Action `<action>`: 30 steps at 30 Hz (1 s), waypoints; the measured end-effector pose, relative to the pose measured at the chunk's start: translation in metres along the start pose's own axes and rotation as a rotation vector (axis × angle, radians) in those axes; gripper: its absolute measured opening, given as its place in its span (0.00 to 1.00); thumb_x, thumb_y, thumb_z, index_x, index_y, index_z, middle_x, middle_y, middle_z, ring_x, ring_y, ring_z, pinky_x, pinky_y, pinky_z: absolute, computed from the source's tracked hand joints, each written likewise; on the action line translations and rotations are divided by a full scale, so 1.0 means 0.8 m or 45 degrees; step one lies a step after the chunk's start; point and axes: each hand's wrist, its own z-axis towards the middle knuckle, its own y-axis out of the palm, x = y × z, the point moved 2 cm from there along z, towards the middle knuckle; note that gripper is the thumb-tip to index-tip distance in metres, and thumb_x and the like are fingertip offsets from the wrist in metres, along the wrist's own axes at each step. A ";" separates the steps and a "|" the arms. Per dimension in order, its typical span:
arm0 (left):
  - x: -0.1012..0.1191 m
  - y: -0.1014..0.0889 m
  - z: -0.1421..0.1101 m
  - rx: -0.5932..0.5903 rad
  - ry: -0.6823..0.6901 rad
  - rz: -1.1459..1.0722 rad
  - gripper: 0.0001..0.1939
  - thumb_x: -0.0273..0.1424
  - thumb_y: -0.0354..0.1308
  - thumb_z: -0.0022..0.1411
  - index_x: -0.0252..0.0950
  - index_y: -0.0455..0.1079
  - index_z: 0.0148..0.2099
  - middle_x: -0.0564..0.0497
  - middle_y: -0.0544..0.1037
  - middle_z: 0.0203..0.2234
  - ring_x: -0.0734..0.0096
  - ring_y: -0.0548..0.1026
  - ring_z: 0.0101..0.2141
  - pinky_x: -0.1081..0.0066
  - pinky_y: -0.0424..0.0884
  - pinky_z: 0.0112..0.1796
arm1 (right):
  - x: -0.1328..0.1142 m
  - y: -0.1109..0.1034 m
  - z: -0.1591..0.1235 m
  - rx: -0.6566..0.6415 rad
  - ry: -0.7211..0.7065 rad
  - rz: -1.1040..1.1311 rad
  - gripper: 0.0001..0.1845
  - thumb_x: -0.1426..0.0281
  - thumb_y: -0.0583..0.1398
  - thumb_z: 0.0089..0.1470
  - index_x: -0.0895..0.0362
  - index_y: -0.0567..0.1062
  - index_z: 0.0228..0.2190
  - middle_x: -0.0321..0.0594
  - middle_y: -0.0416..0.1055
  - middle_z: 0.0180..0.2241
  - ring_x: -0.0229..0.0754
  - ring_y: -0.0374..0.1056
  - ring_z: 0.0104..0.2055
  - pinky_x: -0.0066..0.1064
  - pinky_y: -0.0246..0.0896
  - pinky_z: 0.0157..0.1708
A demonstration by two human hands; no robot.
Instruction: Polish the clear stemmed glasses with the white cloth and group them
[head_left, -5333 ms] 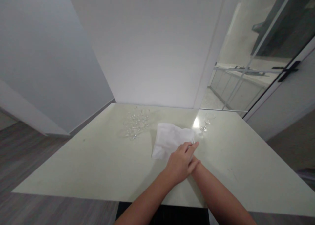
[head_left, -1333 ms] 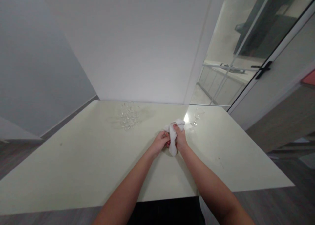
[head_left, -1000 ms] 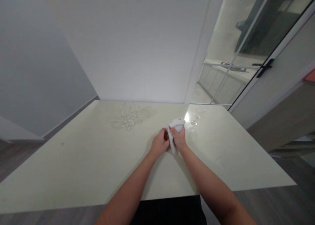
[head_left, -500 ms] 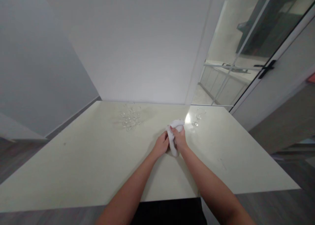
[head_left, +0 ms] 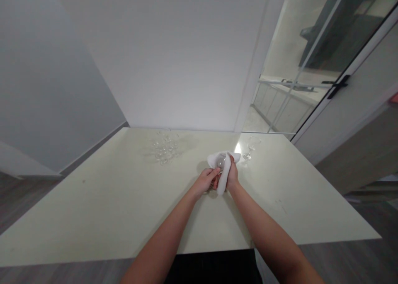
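Note:
Over the middle of the pale table [head_left: 108,209], both my hands work together on one clear stemmed glass [head_left: 220,163]. My left hand [head_left: 205,180] is closed round the glass's lower part. My right hand [head_left: 231,175] is closed on a white cloth [head_left: 224,171], which wraps over the glass bowl. Most of the glass is hidden by cloth and fingers.
A cluster of several clear glasses [head_left: 164,146] stands at the table's far left-centre. One stemmed glass [head_left: 251,146] stands alone at the far right beside a bright reflection. A white wall rises behind; a glass door [head_left: 314,68] is to the right.
Five seconds ago the cloth lay spread on the table under my hands. Since then it is bunched round a glass; in the last half second it opened a little, showing the bowl.

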 end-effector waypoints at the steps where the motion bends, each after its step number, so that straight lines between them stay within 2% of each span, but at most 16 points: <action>1: -0.001 0.000 0.000 -0.008 -0.007 -0.006 0.27 0.55 0.56 0.54 0.35 0.65 0.25 0.55 0.66 0.12 0.77 0.65 0.15 0.76 0.62 0.21 | -0.001 0.000 -0.001 0.001 0.048 0.020 0.29 0.40 0.57 0.45 0.55 0.69 0.25 0.33 0.63 0.14 0.40 0.64 0.17 0.31 0.62 0.16; 3: -0.002 -0.002 -0.001 -0.048 -0.021 -0.027 0.27 0.56 0.55 0.55 0.34 0.66 0.27 0.55 0.67 0.12 0.76 0.66 0.16 0.75 0.62 0.22 | -0.002 0.001 -0.002 -0.009 0.125 0.057 0.29 0.41 0.58 0.45 0.56 0.69 0.25 0.33 0.64 0.14 0.40 0.63 0.17 0.30 0.62 0.16; 6: -0.006 -0.005 0.002 -0.099 -0.037 -0.025 0.30 0.58 0.51 0.56 0.33 0.68 0.28 0.52 0.70 0.14 0.74 0.68 0.17 0.74 0.63 0.23 | -0.002 0.002 -0.003 -0.038 0.081 0.065 0.24 0.49 0.65 0.42 0.56 0.70 0.27 0.31 0.66 0.17 0.37 0.63 0.18 0.28 0.62 0.19; 9: -0.008 -0.010 0.008 0.062 0.025 0.055 0.30 0.58 0.52 0.55 0.33 0.67 0.27 0.52 0.70 0.16 0.75 0.67 0.18 0.75 0.61 0.22 | 0.000 0.005 -0.003 -0.017 -0.053 0.032 0.22 0.56 0.69 0.39 0.56 0.71 0.31 0.32 0.71 0.23 0.36 0.66 0.23 0.26 0.65 0.24; 11: -0.008 -0.013 0.011 0.196 0.103 0.095 0.27 0.56 0.56 0.52 0.34 0.67 0.27 0.54 0.69 0.17 0.77 0.65 0.18 0.76 0.59 0.21 | 0.000 0.006 -0.004 0.002 -0.106 0.029 0.23 0.58 0.70 0.39 0.56 0.71 0.34 0.34 0.73 0.26 0.37 0.68 0.26 0.27 0.67 0.28; 12: -0.008 -0.013 0.011 0.210 0.111 0.074 0.27 0.56 0.58 0.51 0.34 0.66 0.26 0.55 0.68 0.16 0.78 0.64 0.17 0.76 0.59 0.20 | 0.000 0.005 -0.005 -0.012 -0.111 0.025 0.23 0.58 0.70 0.39 0.56 0.71 0.35 0.34 0.74 0.27 0.37 0.69 0.26 0.28 0.67 0.28; 13: -0.008 -0.012 0.010 0.172 0.079 0.022 0.27 0.56 0.58 0.51 0.35 0.65 0.26 0.56 0.66 0.15 0.78 0.62 0.16 0.76 0.58 0.20 | -0.001 0.005 -0.007 -0.050 -0.096 0.013 0.23 0.57 0.69 0.39 0.57 0.71 0.35 0.34 0.73 0.26 0.37 0.68 0.25 0.28 0.66 0.27; 16: -0.008 -0.006 0.005 -0.094 -0.153 -0.219 0.29 0.60 0.52 0.53 0.36 0.62 0.25 0.60 0.57 0.11 0.79 0.57 0.13 0.75 0.59 0.18 | -0.004 0.003 -0.012 -0.234 0.004 -0.023 0.23 0.54 0.68 0.40 0.57 0.71 0.32 0.33 0.70 0.21 0.37 0.64 0.20 0.28 0.63 0.20; 18: -0.009 -0.005 0.002 -0.194 -0.238 -0.281 0.30 0.62 0.49 0.54 0.37 0.63 0.26 0.61 0.56 0.10 0.78 0.57 0.12 0.74 0.60 0.19 | -0.004 0.002 -0.014 -0.314 0.070 -0.015 0.24 0.52 0.67 0.40 0.57 0.71 0.32 0.33 0.69 0.20 0.38 0.63 0.18 0.29 0.61 0.18; 19: -0.009 -0.006 0.002 -0.180 -0.229 -0.248 0.31 0.62 0.47 0.54 0.37 0.63 0.26 0.60 0.57 0.10 0.78 0.58 0.13 0.73 0.60 0.20 | -0.004 0.003 -0.015 -0.317 0.080 -0.013 0.24 0.52 0.67 0.41 0.56 0.71 0.32 0.33 0.69 0.20 0.38 0.63 0.18 0.29 0.62 0.18; 21: -0.008 -0.011 0.004 -0.041 -0.111 -0.057 0.30 0.59 0.48 0.56 0.36 0.64 0.25 0.56 0.62 0.12 0.75 0.61 0.15 0.73 0.60 0.21 | -0.003 0.005 -0.013 -0.237 0.020 -0.036 0.22 0.54 0.67 0.42 0.56 0.71 0.32 0.33 0.71 0.21 0.38 0.65 0.20 0.29 0.63 0.20; 24: -0.005 -0.019 0.008 0.250 0.229 0.343 0.20 0.49 0.58 0.53 0.36 0.68 0.28 0.52 0.72 0.21 0.72 0.68 0.24 0.74 0.62 0.25 | -0.001 0.008 -0.009 -0.032 -0.186 -0.074 0.21 0.60 0.69 0.40 0.55 0.71 0.34 0.33 0.73 0.27 0.37 0.68 0.26 0.27 0.66 0.26; 25: -0.004 -0.019 0.008 0.298 0.314 0.414 0.17 0.46 0.60 0.52 0.36 0.68 0.29 0.51 0.73 0.24 0.71 0.68 0.26 0.74 0.62 0.27 | -0.001 0.009 -0.008 0.006 -0.227 -0.069 0.21 0.61 0.70 0.40 0.55 0.70 0.35 0.33 0.73 0.28 0.37 0.68 0.28 0.27 0.66 0.28; 27: -0.005 -0.017 0.008 0.239 0.313 0.371 0.16 0.45 0.59 0.53 0.36 0.67 0.28 0.53 0.72 0.22 0.72 0.68 0.25 0.74 0.62 0.27 | 0.000 0.008 -0.007 -0.002 -0.220 -0.051 0.21 0.62 0.70 0.40 0.56 0.70 0.34 0.32 0.72 0.27 0.36 0.68 0.27 0.26 0.66 0.27; 30: -0.008 -0.009 0.005 -0.072 0.046 0.052 0.24 0.52 0.52 0.57 0.37 0.60 0.23 0.57 0.61 0.13 0.76 0.62 0.16 0.74 0.60 0.22 | -0.001 0.004 -0.008 -0.118 -0.074 -0.034 0.20 0.57 0.68 0.42 0.57 0.71 0.31 0.32 0.70 0.21 0.36 0.64 0.20 0.27 0.62 0.19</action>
